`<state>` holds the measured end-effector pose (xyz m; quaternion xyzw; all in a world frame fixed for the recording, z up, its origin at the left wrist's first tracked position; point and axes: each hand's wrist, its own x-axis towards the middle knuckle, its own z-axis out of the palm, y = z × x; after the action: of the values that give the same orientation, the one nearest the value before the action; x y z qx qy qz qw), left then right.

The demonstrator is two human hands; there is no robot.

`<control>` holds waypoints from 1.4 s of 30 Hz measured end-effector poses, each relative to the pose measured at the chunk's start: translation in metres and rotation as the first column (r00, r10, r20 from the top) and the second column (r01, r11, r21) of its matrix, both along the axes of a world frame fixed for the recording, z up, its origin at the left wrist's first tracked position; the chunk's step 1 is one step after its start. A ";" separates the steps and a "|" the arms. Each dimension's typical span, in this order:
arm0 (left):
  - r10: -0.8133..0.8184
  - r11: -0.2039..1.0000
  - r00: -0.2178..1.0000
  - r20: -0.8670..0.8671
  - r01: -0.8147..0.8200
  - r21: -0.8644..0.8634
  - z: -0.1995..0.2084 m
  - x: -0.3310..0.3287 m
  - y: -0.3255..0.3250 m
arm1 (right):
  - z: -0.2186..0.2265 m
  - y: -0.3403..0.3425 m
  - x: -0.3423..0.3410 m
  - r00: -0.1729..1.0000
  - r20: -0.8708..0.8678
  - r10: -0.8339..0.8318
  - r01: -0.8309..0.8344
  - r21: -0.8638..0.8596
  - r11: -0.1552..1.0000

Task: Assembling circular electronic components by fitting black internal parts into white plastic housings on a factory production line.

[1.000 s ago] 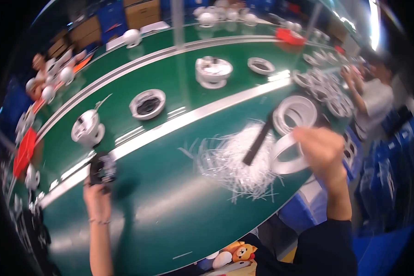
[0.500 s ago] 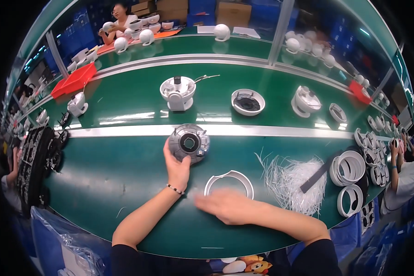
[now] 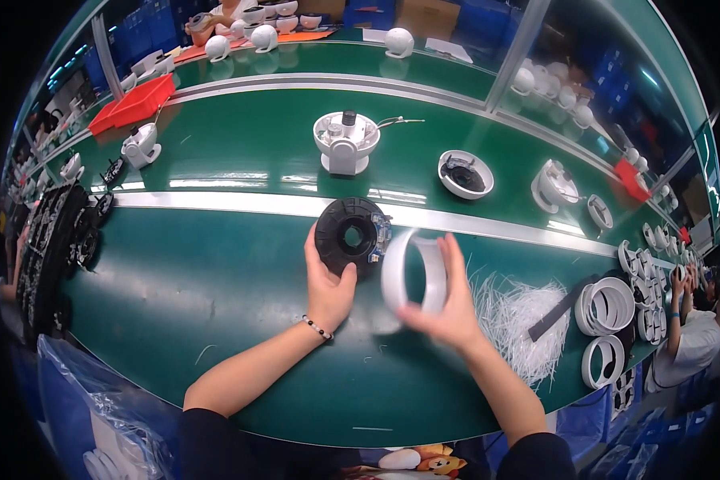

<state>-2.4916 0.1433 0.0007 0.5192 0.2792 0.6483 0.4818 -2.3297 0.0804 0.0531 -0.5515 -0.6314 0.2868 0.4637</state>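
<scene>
My left hand (image 3: 330, 288) grips the lower left rim of a round black plastic housing (image 3: 333, 232) with a hole through its middle. A small circuit board (image 3: 378, 238) shows on the housing's right side. Close beside it, my right hand (image 3: 448, 308) holds a white plastic ring (image 3: 392, 280) tilted on edge, thumb below and fingers along its right side. The ring is slightly blurred. Ring and housing are raised over the green bench, with a narrow gap between them.
Cut white strips (image 3: 528, 328) lie right of my right hand, with a grey bar (image 3: 554, 317) on them. White rings (image 3: 606, 306) stack farther right. Black housings (image 3: 52, 256) line the left. Beyond a metal rail stand a white camera body (image 3: 346, 144) and a white bowl-shaped shell (image 3: 466, 174).
My right hand has picked the white ring up from the bench and brought it up beside the housing. The black housing has turned in my left hand and shifted slightly right.
</scene>
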 end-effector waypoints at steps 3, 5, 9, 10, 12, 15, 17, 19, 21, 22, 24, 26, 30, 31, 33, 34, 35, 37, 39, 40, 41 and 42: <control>-0.109 0.993 0.994 0.014 0.108 0.050 0.003 0.004 -0.009 | -0.005 0.028 -0.022 0.907 -0.416 -0.059 0.057 -0.019 0.998; -0.253 0.967 0.964 0.083 0.256 -0.021 -0.001 -0.002 -0.016 | -0.011 0.037 -0.039 0.966 -0.253 -0.060 0.065 0.012 0.998; -0.689 0.473 0.511 0.514 0.854 -0.215 0.026 -0.038 -0.005 | -0.005 0.042 -0.051 0.972 -0.234 0.027 -0.011 0.067 0.998; -0.638 0.389 0.406 0.654 0.903 -0.181 0.033 -0.047 0.002 | -0.006 0.044 -0.049 0.979 -0.192 0.070 -0.050 0.106 0.993; -0.532 0.359 0.342 0.774 0.920 -0.159 0.035 -0.057 0.010 | 0.003 0.040 -0.051 0.977 0.004 0.213 -0.212 0.135 0.968; -0.441 0.475 0.535 0.721 0.820 -0.318 0.022 -0.058 0.016 | 0.011 0.038 -0.069 0.941 0.220 0.258 -0.300 0.186 0.935; -0.452 0.468 0.521 0.724 0.829 -0.305 0.019 -0.065 0.018 | 0.009 0.040 -0.075 0.933 0.266 0.242 -0.296 0.188 0.936; -0.482 0.443 0.509 0.713 0.844 -0.304 0.021 -0.070 0.020 | 0.008 0.042 -0.073 0.961 0.175 0.214 -0.246 0.184 0.952; -0.475 0.426 0.493 0.729 0.854 -0.299 0.023 -0.074 0.018 | 0.008 0.043 -0.076 0.970 0.094 0.224 -0.235 0.125 0.964; -0.486 0.433 0.501 0.716 0.850 -0.301 0.022 -0.076 0.019 | 0.008 0.043 -0.079 0.964 0.122 0.238 -0.252 0.122 0.960; -0.457 0.490 0.588 0.668 0.793 -0.362 0.019 -0.076 0.019 | 0.008 0.041 -0.089 0.942 0.247 0.227 -0.264 0.130 0.956; -0.453 0.494 0.584 0.674 0.794 -0.356 0.020 -0.082 0.018 | 0.007 0.041 -0.097 0.936 0.273 0.221 -0.268 0.145 0.953; -0.479 0.489 0.541 0.691 0.819 -0.302 0.017 -0.091 0.019 | 0.005 0.040 -0.108 0.913 0.364 0.183 -0.266 0.191 0.945; -0.478 0.489 0.541 0.692 0.818 -0.301 0.017 -0.093 0.021 | 0.005 0.040 -0.110 0.912 0.365 0.185 -0.267 0.190 0.945; -0.456 0.454 0.537 0.710 0.826 -0.333 0.020 -0.099 0.021 | 0.009 0.039 -0.114 0.887 0.419 0.194 -0.299 0.200 0.933; -0.493 0.398 0.452 0.743 0.877 -0.269 0.012 -0.105 0.024 | 0.012 0.039 -0.117 0.887 0.418 0.198 -0.303 0.203 0.931; -0.525 0.339 0.363 0.770 0.919 -0.202 0.004 -0.111 0.028 | 0.014 0.039 -0.121 0.861 0.458 0.222 -0.344 0.203 0.917; -0.501 0.373 0.448 0.740 0.884 -0.282 0.013 -0.108 0.025 | 0.012 0.044 -0.118 0.845 0.468 0.260 -0.382 0.187 0.905; -0.469 0.435 0.571 0.674 0.813 -0.386 0.021 -0.109 0.024 | 0.009 0.046 -0.122 0.866 0.445 0.228 -0.338 0.184 0.923; -0.468 0.436 0.571 0.675 0.813 -0.386 0.021 -0.111 0.024 | 0.008 0.046 -0.126 0.886 0.421 0.195 -0.294 0.184 0.938; -0.476 0.438 0.573 0.667 0.812 -0.385 0.022 -0.113 0.024 | 0.008 0.046 -0.130 0.885 0.422 0.197 -0.296 0.183 0.937; -0.483 0.443 0.576 0.659 0.810 -0.384 0.023 -0.117 0.024 | 0.007 0.045 -0.136 0.886 0.435 0.160 -0.258 0.177 0.950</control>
<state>-2.6081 0.1675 0.0237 0.2143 0.1357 0.3627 0.8967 -2.4657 0.1254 0.0597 -0.4705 -0.8003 0.1365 0.3458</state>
